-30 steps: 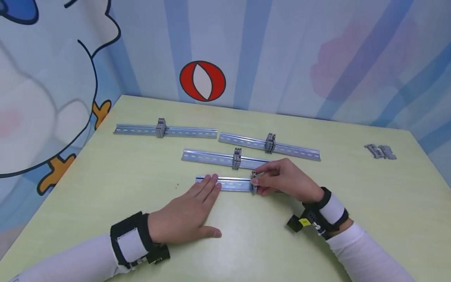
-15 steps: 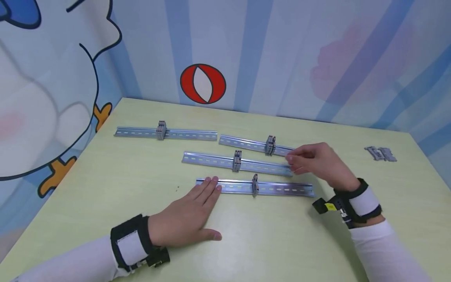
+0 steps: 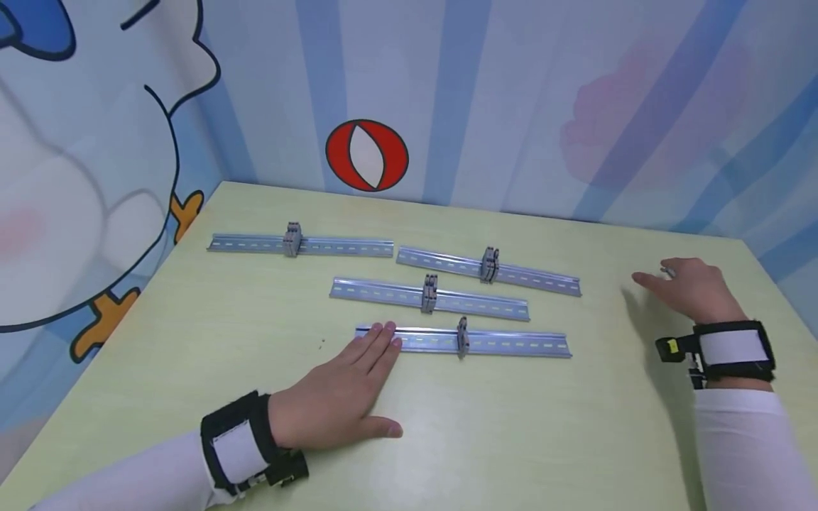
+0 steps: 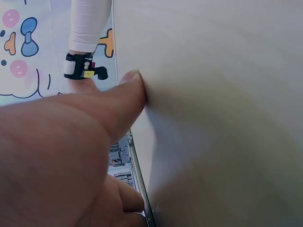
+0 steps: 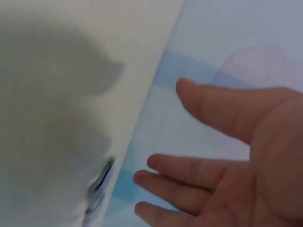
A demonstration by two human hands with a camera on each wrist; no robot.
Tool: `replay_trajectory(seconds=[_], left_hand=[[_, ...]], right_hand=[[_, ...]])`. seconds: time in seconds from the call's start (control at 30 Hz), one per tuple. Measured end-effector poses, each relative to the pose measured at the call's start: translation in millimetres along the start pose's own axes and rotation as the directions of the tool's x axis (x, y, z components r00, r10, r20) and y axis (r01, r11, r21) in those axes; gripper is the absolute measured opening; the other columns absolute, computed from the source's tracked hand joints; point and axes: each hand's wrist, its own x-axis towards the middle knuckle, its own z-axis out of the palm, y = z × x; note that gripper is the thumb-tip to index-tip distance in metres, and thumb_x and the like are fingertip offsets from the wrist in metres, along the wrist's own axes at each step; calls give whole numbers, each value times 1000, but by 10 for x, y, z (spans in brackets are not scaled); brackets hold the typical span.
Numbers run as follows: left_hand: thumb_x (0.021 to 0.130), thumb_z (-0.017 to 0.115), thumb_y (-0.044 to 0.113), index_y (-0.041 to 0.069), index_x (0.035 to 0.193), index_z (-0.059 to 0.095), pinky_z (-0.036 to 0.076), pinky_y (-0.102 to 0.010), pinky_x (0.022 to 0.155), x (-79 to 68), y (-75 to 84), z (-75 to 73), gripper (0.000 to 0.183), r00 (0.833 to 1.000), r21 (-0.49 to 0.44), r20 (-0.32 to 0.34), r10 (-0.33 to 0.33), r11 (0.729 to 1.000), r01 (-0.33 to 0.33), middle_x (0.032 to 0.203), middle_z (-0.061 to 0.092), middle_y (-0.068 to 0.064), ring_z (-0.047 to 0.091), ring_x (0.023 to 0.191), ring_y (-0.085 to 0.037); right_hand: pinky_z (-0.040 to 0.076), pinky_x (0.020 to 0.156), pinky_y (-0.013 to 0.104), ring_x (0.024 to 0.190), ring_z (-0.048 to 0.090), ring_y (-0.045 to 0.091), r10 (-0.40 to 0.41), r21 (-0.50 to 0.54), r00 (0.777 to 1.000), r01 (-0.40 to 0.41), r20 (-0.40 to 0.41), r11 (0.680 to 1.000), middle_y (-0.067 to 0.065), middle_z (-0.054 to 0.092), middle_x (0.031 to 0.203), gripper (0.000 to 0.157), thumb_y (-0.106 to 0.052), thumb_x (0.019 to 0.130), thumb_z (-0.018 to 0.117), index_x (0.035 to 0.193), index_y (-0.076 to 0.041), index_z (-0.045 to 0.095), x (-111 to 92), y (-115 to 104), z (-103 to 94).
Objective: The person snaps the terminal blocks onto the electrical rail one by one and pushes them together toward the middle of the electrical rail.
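My left hand (image 3: pixel 335 397) rests with straight fingers on the left end of the nearest slotted metal DIN rail (image 3: pixel 517 344). A single thin grey terminal block (image 3: pixel 463 338) stands upright across that rail, to the right of the fingers. In the left wrist view, the thumb (image 4: pixel 125 101) lies along the tabletop near the rail's edge (image 4: pixel 137 165). Far to the right, my right hand (image 3: pixel 696 291) hovers above the table, mostly covering the loose grey terminal blocks (image 3: pixel 667 271). Its thumb and fingers are spread apart in the right wrist view, with blurred terminal blocks (image 5: pixel 98 191) beyond the fingertips.
Behind the nearest rail lie a middle rail (image 3: pixel 371 289), a back left rail (image 3: pixel 348 247) and a back right rail (image 3: pixel 543 279). Each carries grey terminal blocks (image 3: pixel 429 293) clustered upright. A patterned wall (image 3: pixel 479 106) borders the table's far edge.
My right hand has let go of the terminal block on the nearest rail and moved right to the loose blocks, its fingers opening. The left hand has stayed in place.
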Motion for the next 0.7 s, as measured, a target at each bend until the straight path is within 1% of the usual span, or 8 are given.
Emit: replay_trajectory(seconds=[0.13, 0.2, 0.27, 0.33, 0.43, 0.5, 0.57, 0.7], left_hand=[[88, 50, 69, -1, 156, 16, 16, -45, 123, 2, 3, -4, 103, 1000, -3, -6, -2, 1000, 2, 165, 5, -20, 3, 152, -31], [88, 50, 69, -1, 156, 16, 17, -45, 123, 3, 2, -2, 103, 1000, 2, -10, -2, 1000, 2, 165, 5, -19, 4, 152, -31], [88, 49, 69, -1, 156, 16, 17, -44, 124, 3, 0, 4, 103, 1000, 7, -12, -2, 1000, 2, 165, 5, -19, 4, 152, -31], [88, 49, 69, -1, 156, 16, 16, -44, 124, 5, -2, 11, 103, 1000, 11, -12, 0, 1000, 0, 165, 5, -19, 3, 152, -31], [89, 48, 69, -1, 156, 15, 16, -44, 124, 9, -5, 17, 103, 1000, 11, -11, 3, 1000, -3, 165, 4, -19, 2, 152, -31], [89, 48, 69, -1, 156, 15, 15, -44, 124, 12, -8, 18, 103, 1000, 11, -8, 4, 1000, -3, 165, 3, -19, 1, 152, -31], [89, 48, 69, -1, 156, 15, 15, -44, 124, 10, -11, 18, 103, 1000, 10, -7, 3, 1000, -3, 165, 3, -19, 1, 152, -31], [89, 48, 69, -1, 156, 15, 15, -44, 124, 4, -13, 18, 102, 1000, 8, -4, 1, 1000, -1, 165, 3, -19, 1, 152, -31]], right_hand=[[26, 102, 75, 129, 16, 67, 26, -50, 992, -20, 122, 999, 52, 18, 143, 104, -64, 95, 40, 146, 22, 16, 73, 241, 25], [26, 103, 76, 129, 14, 68, 18, -90, 987, -3, 161, 996, 52, 14, 143, 107, -66, 93, 43, 146, 23, 15, 95, 310, 42], [25, 103, 76, 128, 13, 69, 14, -127, 985, 8, 169, 992, 52, 13, 143, 105, -64, 93, 46, 145, 23, 17, 98, 345, 55], [28, 101, 75, 127, 16, 69, 21, -139, 989, -1, 146, 990, 51, 17, 143, 96, -56, 94, 50, 143, 22, 25, 83, 360, 53], [39, 93, 73, 122, 30, 67, 48, -102, 998, -44, 39, 994, 48, 33, 138, 72, -37, 93, 58, 135, 20, 45, 42, 348, 41], [44, 85, 69, 116, 39, 64, 64, -61, 998, -65, -19, 996, 47, 42, 132, 59, -27, 92, 60, 128, 19, 53, 16, 341, 30], [47, 81, 65, 112, 44, 62, 83, -38, 995, -85, -47, 996, 47, 46, 128, 56, -22, 91, 60, 127, 20, 51, 2, 342, 26], [45, 83, 65, 115, 40, 64, 83, -49, 995, -85, -50, 995, 47, 40, 135, 55, -18, 92, 59, 130, 20, 49, 7, 360, 51]])
